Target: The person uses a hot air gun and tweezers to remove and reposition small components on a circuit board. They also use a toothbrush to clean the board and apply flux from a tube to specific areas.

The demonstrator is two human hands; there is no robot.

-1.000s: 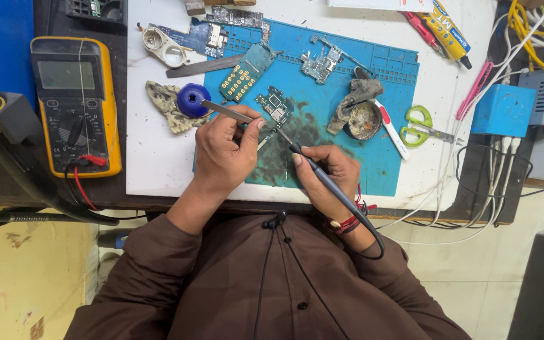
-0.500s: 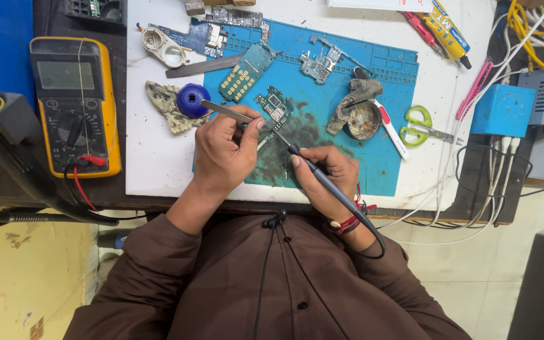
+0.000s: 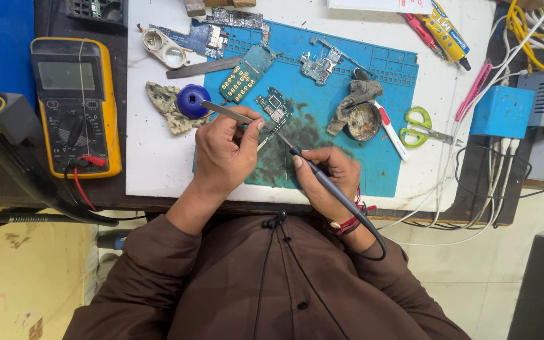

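Observation:
My left hand (image 3: 225, 151) grips metal tweezers (image 3: 221, 111) whose rear end sticks out up and left, toward a blue round cap (image 3: 192, 101). In my right hand (image 3: 323, 173) I hold a dark soldering iron (image 3: 322, 178) like a pen, its tip pointing up and left at a small green circuit board (image 3: 273, 108). The board lies on a blue work mat (image 3: 373, 157) with a dark burnt patch (image 3: 278, 165) between my hands. The iron's black cable runs back past my wrist.
A yellow multimeter (image 3: 77, 104) with red and black leads sits at the left. A keypad board (image 3: 242, 77), other circuit boards (image 3: 320, 64), a round tin (image 3: 363, 121), green scissors (image 3: 418, 126), pens and a blue box (image 3: 502, 112) with white cables lie around.

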